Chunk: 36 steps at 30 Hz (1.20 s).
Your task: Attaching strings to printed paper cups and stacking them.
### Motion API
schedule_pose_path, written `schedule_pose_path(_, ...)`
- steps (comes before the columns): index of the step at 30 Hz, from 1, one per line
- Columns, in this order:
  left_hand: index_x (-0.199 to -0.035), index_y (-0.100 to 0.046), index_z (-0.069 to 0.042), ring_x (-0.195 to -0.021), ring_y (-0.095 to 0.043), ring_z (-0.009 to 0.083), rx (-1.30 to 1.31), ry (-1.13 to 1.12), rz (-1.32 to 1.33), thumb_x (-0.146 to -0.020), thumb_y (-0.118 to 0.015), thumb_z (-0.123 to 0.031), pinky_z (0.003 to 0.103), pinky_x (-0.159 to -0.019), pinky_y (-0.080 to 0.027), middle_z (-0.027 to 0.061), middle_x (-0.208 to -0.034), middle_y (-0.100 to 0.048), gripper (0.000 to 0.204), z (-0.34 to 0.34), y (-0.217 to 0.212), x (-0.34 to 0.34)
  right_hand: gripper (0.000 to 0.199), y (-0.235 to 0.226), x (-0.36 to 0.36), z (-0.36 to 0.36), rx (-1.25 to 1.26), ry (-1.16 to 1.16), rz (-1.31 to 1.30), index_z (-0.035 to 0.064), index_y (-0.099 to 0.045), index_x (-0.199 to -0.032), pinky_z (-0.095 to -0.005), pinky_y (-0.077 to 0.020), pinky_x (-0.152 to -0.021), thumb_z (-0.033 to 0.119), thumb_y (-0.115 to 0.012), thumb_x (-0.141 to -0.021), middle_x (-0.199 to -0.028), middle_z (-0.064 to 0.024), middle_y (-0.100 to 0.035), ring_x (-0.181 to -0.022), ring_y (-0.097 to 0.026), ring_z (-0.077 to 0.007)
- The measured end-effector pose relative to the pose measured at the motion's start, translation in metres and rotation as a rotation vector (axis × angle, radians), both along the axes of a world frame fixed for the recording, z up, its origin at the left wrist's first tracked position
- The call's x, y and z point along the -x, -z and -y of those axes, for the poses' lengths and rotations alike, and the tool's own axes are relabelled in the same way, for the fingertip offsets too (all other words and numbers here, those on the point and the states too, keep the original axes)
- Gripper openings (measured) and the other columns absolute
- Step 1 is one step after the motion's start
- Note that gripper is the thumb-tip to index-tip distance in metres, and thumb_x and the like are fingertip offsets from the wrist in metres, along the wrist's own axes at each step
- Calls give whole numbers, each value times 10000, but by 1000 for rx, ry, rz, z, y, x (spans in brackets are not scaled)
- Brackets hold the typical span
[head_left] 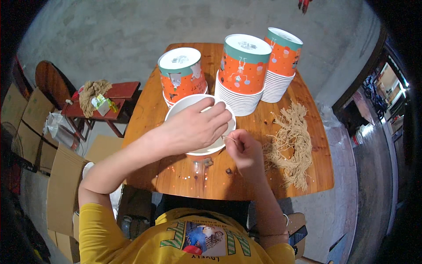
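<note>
At the far left, flattened cardboard boxes [26, 127] are lying on the concrete floor, and a small red stool [115, 97] is standing beside the table with a bundle of tan string and a green-and-white packet [102, 104] sitting on it. More cardboard [63, 185] is leaning near the person's left elbow.

The wooden table [176, 176] is filling the middle of the view. The left hand [198, 126] is reaching across from the left and lying over the open top of a paper bucket [193, 147], fingers curled and pressing down on its white rim and inside wall. The bucket is sitting near the front middle of the table, its orange outside just showing below the hand. Behind it, a short stack of upturned orange-and-teal buckets [181, 75] is standing, and next to that a taller stack [242, 72].

The right hand [246, 152] is sitting just right of the bucket, thumb and forefinger pinching a thin piece of tan string [229, 138] whose end is meeting the bucket's rim. The other fingers are folded in.

Further right, a third stack of buckets [281, 61] is standing at the back edge, and a loose heap of cut tan strings [291, 145] is spreading over the table's right side. Beyond the table, a dark doorway [373, 88] is showing at the right rim.
</note>
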State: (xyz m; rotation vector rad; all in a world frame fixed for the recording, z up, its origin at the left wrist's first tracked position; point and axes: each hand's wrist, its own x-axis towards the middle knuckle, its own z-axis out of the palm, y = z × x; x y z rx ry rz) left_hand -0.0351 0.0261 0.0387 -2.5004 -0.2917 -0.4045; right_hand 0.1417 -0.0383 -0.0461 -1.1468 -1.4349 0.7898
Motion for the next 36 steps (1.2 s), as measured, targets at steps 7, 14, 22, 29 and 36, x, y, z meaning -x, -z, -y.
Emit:
schedule_pose_path(7, -911, -499, -39, -860, -563, 247, 895, -85, 469, -845, -543, -42, 329, -784, -464, 85, -884, -507, 78, 7, 5, -3, 58, -4, 4, 2, -23, 14, 3, 23, -568, -834, -184, -265, -525, 45, -613, -863, -646, 103, -371, -600, -323, 0)
schedule_pose_path(14, -1110, -492, -9, -880, -573, 117, 1925, -60, 634, -892, -548, -88, 253, -813, -464, 56, -990, -589, 239, -5, 37, -1, 68, -7, -1, -1, 29, -53, -104, 41, -556, -857, -213, -357, -527, 72, -607, -889, -625, 38, -476, -593, -423, -33)
schedule_pose_path(22, -947, -596, -36, -776, -519, 63, 1877, -208, 491, -930, -596, -203, 197, -706, -426, -17, -832, -586, 168, -2, 37, -7, 114, -24, -8, 3, 84, -38, -147, 19, -572, -899, -230, -437, -602, 130, -579, -926, -704, 3, -571, -641, -507, -59)
schedule_pose_path(29, -939, -628, -46, -708, -509, 48, 2149, -158, 721, -938, -577, -202, 194, -635, -419, -8, -838, -609, 164, -4, 40, -7, 152, -43, -33, 5, 44, -22, -33, 5, -588, -935, -229, -447, -609, 151, -547, -948, -761, -19, -620, -665, -532, -61)
schedule_pose_path(36, -963, -652, -17, -749, -530, 39, 1983, -192, 644, -923, -591, -184, 196, -692, -434, -8, -842, -630, 182, 5, 35, -16, 179, -57, -29, -12, -30, -203, 6, 10, -591, -909, -213, -416, -620, 162, -513, -961, -764, 1, -584, -676, -497, -50)
